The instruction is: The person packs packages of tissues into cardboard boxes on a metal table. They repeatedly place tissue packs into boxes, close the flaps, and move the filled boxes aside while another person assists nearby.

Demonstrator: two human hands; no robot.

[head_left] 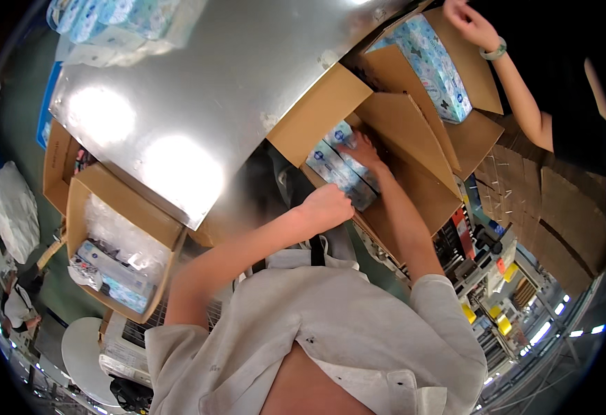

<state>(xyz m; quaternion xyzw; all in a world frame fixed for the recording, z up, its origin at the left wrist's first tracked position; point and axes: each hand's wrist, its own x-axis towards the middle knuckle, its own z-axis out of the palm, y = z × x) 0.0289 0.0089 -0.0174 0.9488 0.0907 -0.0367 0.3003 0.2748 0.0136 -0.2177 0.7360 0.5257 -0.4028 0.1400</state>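
Observation:
An open cardboard carton (413, 183) stands before me, with blue-and-white flower-printed packs (341, 166) lying side by side inside. My right hand (364, 151) reaches into it; its fingers are spread over the top of the packs. At the carton's near-left edge is my left hand (327, 206), its fingers curled closed next to the packs. Whatever those curled fingers hold, if anything, is hidden. One carton flap (322, 114) is folded outward toward the metal table.
A shiny metal table (240, 76) spans the upper left, with plastic-wrapped blue packs (126, 24) on it. Beyond my carton, another person's hand (472, 26) is above a second carton (413, 69). A carton with clear plastic (119, 225) stands lower left; flattened cardboard (552, 207) lies right.

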